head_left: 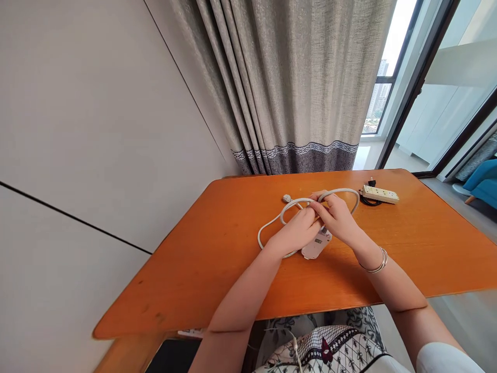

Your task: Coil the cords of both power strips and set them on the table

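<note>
Both of my hands meet over the middle of the orange wooden table [217, 259]. My left hand [295, 231] and my right hand [337, 217] are closed on a looped white cable [272, 221]. The cable belongs to a white power strip [316, 244] that lies flat just under my hands. Its white plug [287, 198] rests on the table behind the loop. A thin bangle [378, 264] circles my right wrist.
A second, cream power strip [380, 194] with a black cord [368, 200] lies at the table's far right. A grey curtain [295, 83] hangs behind the table. A plain wall is on the left, and glass doors are on the right.
</note>
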Tool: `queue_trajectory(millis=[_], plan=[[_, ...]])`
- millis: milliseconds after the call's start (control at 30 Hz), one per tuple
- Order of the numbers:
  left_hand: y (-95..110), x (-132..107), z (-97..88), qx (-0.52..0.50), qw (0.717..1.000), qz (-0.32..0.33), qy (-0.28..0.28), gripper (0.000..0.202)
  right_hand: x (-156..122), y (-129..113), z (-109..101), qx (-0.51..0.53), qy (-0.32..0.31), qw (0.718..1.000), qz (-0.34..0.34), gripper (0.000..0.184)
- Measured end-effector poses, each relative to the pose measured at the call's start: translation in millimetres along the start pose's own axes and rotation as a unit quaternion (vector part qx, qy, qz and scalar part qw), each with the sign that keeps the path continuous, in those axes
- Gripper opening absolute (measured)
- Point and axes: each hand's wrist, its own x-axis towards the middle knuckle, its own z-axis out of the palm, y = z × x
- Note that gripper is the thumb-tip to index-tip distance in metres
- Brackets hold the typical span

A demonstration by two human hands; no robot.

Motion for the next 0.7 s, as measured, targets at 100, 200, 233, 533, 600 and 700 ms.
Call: queue_trajectory(millis=[100, 200, 233, 533, 600, 700], plan=[[9, -11, -11.3, 0.078, 0.997, 0.012, -0.025, 0.028, 4, 5, -1, 0.099, 0.028, 0.994, 0.026, 0.026], [22, -29, -29.1, 0.091, 0.991, 0.102, 0.003, 0.037, 8, 8, -4, 0.209, 0.063, 0.974, 0.057, 0.037], [26, -35, -34.3, 0.074, 0.988, 0.137, 0.017, 0.033, 9, 7, -6, 0.236, 0.062, 0.967, 0.072, 0.040], [5, -19, -37.7, -0.070, 0.944, 0.251, 0.201, 0.051, -5, -21, -13, 0.278, -0.223, 0.918, 0.175, 0.042], [-4, -11, -36.1, -0.102, 0.958, 0.249, 0.095, 0.068, -10, -24, -14, 0.268, -0.300, 0.899, 0.175, 0.041], [-10, -4, -34.4, -0.127, 0.961, 0.247, -0.006, 0.073, -15, -28, -18, 0.223, -0.380, 0.882, 0.165, 0.041]])
